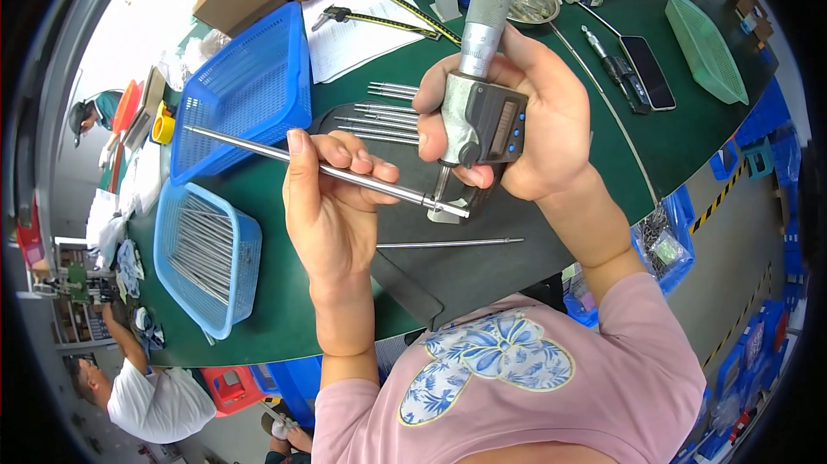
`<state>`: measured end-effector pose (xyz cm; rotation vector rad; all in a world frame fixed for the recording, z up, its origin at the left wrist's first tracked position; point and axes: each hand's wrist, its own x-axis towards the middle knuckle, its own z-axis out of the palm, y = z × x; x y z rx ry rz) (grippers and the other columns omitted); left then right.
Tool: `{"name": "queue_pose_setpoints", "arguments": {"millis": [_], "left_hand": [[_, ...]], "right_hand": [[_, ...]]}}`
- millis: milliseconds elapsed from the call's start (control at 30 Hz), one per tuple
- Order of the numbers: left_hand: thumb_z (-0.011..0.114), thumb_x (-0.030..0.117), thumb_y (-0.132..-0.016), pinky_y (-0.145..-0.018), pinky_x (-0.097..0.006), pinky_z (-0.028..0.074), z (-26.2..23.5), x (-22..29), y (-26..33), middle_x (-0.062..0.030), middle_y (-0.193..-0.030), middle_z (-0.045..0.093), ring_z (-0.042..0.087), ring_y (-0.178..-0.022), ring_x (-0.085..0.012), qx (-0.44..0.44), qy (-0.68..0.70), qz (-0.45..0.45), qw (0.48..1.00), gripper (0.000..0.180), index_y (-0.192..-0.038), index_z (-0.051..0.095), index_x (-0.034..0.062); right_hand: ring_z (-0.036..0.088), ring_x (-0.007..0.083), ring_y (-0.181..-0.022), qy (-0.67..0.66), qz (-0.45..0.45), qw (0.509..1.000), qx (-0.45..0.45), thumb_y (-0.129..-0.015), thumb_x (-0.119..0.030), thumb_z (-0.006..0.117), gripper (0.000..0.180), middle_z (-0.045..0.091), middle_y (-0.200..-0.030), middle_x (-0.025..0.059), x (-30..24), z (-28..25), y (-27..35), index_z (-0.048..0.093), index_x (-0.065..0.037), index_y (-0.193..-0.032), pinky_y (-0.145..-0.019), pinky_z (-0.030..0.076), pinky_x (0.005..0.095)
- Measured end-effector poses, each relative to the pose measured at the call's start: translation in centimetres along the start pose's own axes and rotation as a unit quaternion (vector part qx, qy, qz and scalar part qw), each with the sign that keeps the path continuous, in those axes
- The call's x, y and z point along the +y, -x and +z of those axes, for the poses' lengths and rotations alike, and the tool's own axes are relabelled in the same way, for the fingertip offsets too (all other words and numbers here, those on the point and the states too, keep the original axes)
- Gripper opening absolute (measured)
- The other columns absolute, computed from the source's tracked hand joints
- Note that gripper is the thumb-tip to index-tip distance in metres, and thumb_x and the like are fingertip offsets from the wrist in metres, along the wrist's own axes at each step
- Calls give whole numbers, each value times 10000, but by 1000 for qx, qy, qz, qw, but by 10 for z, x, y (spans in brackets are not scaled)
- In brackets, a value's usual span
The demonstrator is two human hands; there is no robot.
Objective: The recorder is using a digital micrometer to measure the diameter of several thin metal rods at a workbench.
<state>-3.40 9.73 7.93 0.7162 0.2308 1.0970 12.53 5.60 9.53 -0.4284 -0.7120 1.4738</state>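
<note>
My left hand [332, 205] pinches a long thin steel rod [250, 148] near its right end, the rod running up to the left over the blue baskets. The rod's tip sits between the jaws of a digital micrometer [478, 111], which my right hand [525, 119] grips around its grey body, the thimble pointing up. Both are held above a dark mat [482, 266] on the green table. One loose rod [448, 243] lies on the mat below my hands, and several more rods [379, 119] lie in a row behind them.
A blue basket [207, 257] full of rods stands at the left, with an empty blue basket [250, 85] tilted behind it. Calipers on papers [379, 16], cardboard boxes, a metal dish [530, 3], a phone [650, 72] and a green basket [706, 46] sit farther back. Other people work at the left.
</note>
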Motion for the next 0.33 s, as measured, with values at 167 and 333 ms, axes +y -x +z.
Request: {"name": "queue_pose_setpoints", "arguments": {"millis": [167, 333], "left_hand": [[267, 311, -901, -456, -286, 526, -1, 1, 0, -91, -670, 469, 581, -607, -223, -1, -6, 0, 1000, 389, -709, 434, 17], [279, 311, -899, -441, -288, 517, 0, 0, 0, -93, -672, 472, 581, -615, -232, -11, -1, 1, 1000, 379, -717, 436, 19]], "right_hand": [[497, 158, -371, -6, 8, 1000, 13, -825, -461, 285, 594, 570, -617, 195, -1, 5, 0, 554, 67, -784, -318, 395, 206], [523, 166, -393, -4, 7, 1000, 9, -794, -487, 358, 575, 569, -607, 187, -1, 2, 0, 559, 52, -783, -329, 416, 222]]}}
